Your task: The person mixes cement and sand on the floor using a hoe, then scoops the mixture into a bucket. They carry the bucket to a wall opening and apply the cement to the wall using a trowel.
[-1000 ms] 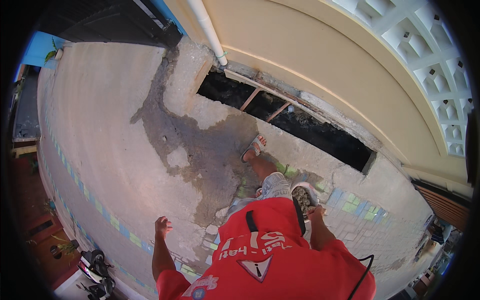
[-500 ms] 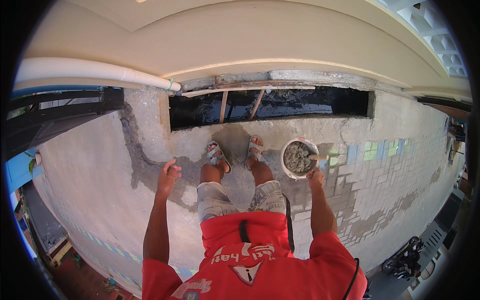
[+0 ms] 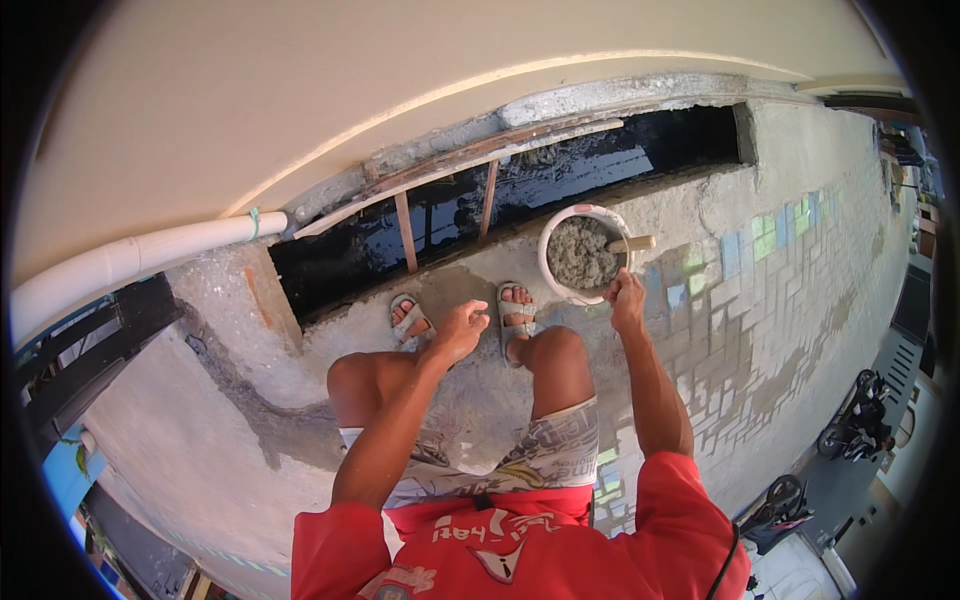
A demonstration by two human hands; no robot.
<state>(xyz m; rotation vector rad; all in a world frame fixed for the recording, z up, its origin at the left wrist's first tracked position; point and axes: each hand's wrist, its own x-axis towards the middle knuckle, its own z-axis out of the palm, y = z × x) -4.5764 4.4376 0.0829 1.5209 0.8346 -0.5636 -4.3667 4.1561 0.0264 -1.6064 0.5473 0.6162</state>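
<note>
A white bucket of wet grey mortar stands tilted near the drain's edge, right of my feet. A tool's wooden handle sticks out of the mortar over the rim; the rest of the tool is buried. My right hand is closed at the near right side of the bucket, gripping what looks like its thin handle. My left hand hovers above the ground between my sandalled feet, fingers loosely apart and holding nothing.
An open drain channel with dark water runs along the beige wall. Wooden strips cross it. A white pipe lies at the left. Paving with blue and green tiles extends rightward; motorbikes stand at the far right.
The bucket has shifted slightly up toward the drain with my right hand. My left hand has swung inward from the left to between my feet. I have bent lower, and the view has turned.
</note>
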